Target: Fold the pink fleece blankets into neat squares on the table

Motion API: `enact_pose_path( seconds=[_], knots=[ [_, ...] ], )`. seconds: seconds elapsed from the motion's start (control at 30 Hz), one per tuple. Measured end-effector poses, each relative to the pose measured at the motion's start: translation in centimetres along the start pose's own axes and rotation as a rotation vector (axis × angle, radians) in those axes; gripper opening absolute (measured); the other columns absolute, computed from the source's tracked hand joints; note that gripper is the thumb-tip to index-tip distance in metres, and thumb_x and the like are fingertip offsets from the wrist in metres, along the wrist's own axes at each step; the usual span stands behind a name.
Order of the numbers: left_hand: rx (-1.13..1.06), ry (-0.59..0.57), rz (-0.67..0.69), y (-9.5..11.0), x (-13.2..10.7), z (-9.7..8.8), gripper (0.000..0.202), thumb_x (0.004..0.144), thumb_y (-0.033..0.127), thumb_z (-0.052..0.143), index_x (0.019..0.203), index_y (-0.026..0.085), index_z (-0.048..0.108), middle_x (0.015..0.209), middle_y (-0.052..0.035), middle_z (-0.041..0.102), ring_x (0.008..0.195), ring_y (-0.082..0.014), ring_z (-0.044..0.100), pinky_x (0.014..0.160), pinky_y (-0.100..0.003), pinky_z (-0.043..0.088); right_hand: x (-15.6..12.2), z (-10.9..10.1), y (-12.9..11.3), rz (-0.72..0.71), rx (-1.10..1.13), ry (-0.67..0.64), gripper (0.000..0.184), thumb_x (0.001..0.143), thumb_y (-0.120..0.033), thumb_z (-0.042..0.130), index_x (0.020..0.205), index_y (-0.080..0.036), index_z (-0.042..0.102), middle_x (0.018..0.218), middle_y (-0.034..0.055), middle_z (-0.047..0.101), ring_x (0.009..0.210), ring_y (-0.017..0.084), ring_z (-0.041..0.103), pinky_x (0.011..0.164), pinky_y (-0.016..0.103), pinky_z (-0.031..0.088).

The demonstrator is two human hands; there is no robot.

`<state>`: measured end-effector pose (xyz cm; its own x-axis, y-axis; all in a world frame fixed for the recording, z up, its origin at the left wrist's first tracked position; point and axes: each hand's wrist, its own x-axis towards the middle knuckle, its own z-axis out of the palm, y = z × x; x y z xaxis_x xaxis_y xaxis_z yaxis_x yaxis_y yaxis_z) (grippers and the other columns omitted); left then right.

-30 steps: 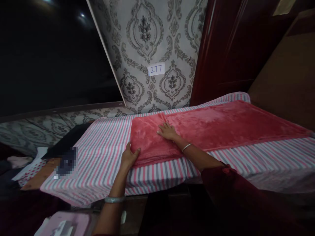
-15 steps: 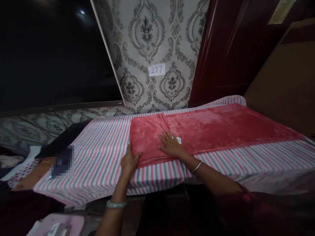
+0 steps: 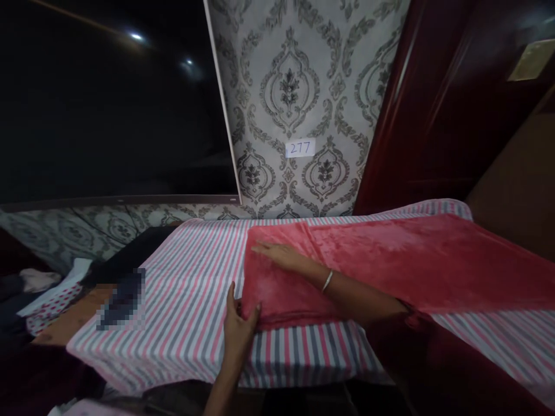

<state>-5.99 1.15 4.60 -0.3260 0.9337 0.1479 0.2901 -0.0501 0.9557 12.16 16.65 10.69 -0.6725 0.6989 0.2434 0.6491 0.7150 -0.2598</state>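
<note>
A plush red blanket (image 3: 390,254), folded into a long strip, lies on a striped cloth (image 3: 191,300). Its left end is doubled over into a thicker layered part. My left hand (image 3: 240,323) rests at the near left corner of that part, thumb on top and index finger stretched along the left edge; the lower fingers are partly hidden. Flat on top of the fold lies my right hand (image 3: 281,254), fingers extended toward the far left corner and slightly blurred. My right forearm hides some of the blanket's near side.
Behind the covered table is a patterned wall with a paper label (image 3: 300,148). A large dark screen (image 3: 108,115) stands at the left, a dark red door panel (image 3: 437,115) at the right. Clothes (image 3: 52,300) lie at the far left.
My right hand has slid left and away from me across the blanket's fold, uncovering and then hiding the white tag's area. My left hand stays at the corner. The view has shifted.
</note>
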Motion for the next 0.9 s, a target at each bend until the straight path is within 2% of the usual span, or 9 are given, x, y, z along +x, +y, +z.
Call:
enact_pose_path(
  seconds=[0.07, 0.13, 0.27, 0.37, 0.53, 0.63, 0.73, 0.83, 0.9],
  knots=[
    [0.048, -0.012, 0.038, 0.0, -0.4, 0.2, 0.096, 0.073, 0.053, 0.066, 0.152, 0.014, 0.028, 0.126, -0.0161, 0.063, 0.116, -0.0299, 0.063, 0.095, -0.043, 0.051, 2.3, 0.7, -0.2, -0.102, -0.039, -0.026, 0.061, 0.095, -0.009, 0.036, 0.149, -0.039, 0.039, 0.161, -0.0040, 0.029, 0.134, 0.020, 0.048, 0.111, 0.038, 0.039],
    [0.098, -0.034, 0.087, 0.0, -0.6, 0.5, 0.091, 0.076, 0.050, 0.064, 0.152, 0.014, 0.029, 0.138, -0.0172, 0.057, 0.126, -0.0300, 0.057, 0.103, -0.043, 0.047, 4.2, 1.0, -0.3, -0.176, -0.099, -0.093, 0.062, 0.093, -0.006, 0.038, 0.147, -0.037, 0.043, 0.159, -0.0033, 0.032, 0.128, 0.020, 0.053, 0.108, 0.036, 0.041],
    [0.186, -0.058, 0.119, -0.3, -0.8, 0.7, 0.083, 0.082, 0.043, 0.058, 0.153, 0.015, 0.026, 0.147, -0.0158, 0.050, 0.134, -0.0276, 0.050, 0.108, -0.041, 0.043, 6.1, 1.2, 0.2, -0.245, -0.163, -0.187, 0.041, 0.094, -0.010, 0.048, 0.127, -0.029, 0.062, 0.134, 0.0023, 0.061, 0.114, 0.018, 0.059, 0.102, 0.033, 0.045],
    [0.216, -0.060, 0.142, -0.6, -1.2, 0.7, 0.076, 0.086, 0.039, 0.055, 0.152, 0.015, 0.027, 0.147, -0.0156, 0.050, 0.133, -0.0271, 0.051, 0.108, -0.041, 0.044, 5.8, 1.7, 0.8, -0.226, -0.181, -0.144, 0.025, 0.095, -0.014, 0.048, 0.108, -0.024, 0.067, 0.120, 0.0047, 0.064, 0.104, 0.017, 0.060, 0.096, 0.034, 0.047],
    [0.193, 0.059, 0.275, -0.3, -2.1, 1.8, 0.067, 0.087, 0.026, 0.052, 0.151, 0.018, 0.033, 0.150, -0.0116, 0.047, 0.138, -0.0248, 0.045, 0.112, -0.040, 0.041, 3.2, 1.6, 1.1, -0.013, -0.140, 0.066, 0.023, 0.097, -0.017, 0.042, 0.108, -0.021, 0.063, 0.116, 0.0077, 0.060, 0.099, 0.018, 0.057, 0.085, 0.029, 0.046],
    [0.155, 0.107, 0.384, 1.6, -2.2, 2.5, 0.064, 0.086, 0.020, 0.053, 0.148, 0.022, 0.039, 0.149, -0.0089, 0.049, 0.137, -0.0234, 0.046, 0.110, -0.037, 0.043, 2.2, -0.8, 0.4, 0.145, -0.108, 0.273, 0.024, 0.094, -0.015, 0.042, 0.108, -0.019, 0.061, 0.118, 0.0086, 0.057, 0.099, 0.018, 0.055, 0.079, 0.027, 0.045],
    [0.088, 0.144, 0.464, 5.0, -1.4, 2.1, 0.061, 0.085, 0.018, 0.055, 0.145, 0.024, 0.043, 0.145, -0.0078, 0.052, 0.135, -0.0222, 0.048, 0.110, -0.036, 0.042, 2.9, -5.1, -1.3, 0.187, -0.111, 0.459, 0.025, 0.094, -0.016, 0.041, 0.109, -0.019, 0.060, 0.119, 0.0083, 0.055, 0.099, 0.019, 0.053, 0.078, 0.028, 0.044],
    [0.021, 0.216, 0.464, 8.9, 0.0, -0.2, 0.062, 0.084, 0.025, 0.060, 0.143, 0.024, 0.045, 0.144, -0.0082, 0.052, 0.130, -0.0230, 0.051, 0.107, -0.035, 0.043, 5.5, -9.5, -4.0, 0.132, -0.143, 0.528, 0.026, 0.095, -0.018, 0.039, 0.109, -0.022, 0.060, 0.116, 0.0049, 0.055, 0.097, 0.019, 0.052, 0.077, 0.029, 0.044],
    [0.007, 0.282, 0.416, 10.6, 1.1, -2.7, 0.062, 0.082, 0.032, 0.063, 0.141, 0.025, 0.047, 0.143, -0.0083, 0.052, 0.122, -0.0234, 0.056, 0.102, -0.035, 0.046, 8.0, -11.1, -5.9, 0.081, -0.160, 0.534, 0.027, 0.095, -0.017, 0.037, 0.109, -0.023, 0.060, 0.116, 0.0039, 0.056, 0.098, 0.019, 0.052, 0.080, 0.031, 0.044]
  ],
)
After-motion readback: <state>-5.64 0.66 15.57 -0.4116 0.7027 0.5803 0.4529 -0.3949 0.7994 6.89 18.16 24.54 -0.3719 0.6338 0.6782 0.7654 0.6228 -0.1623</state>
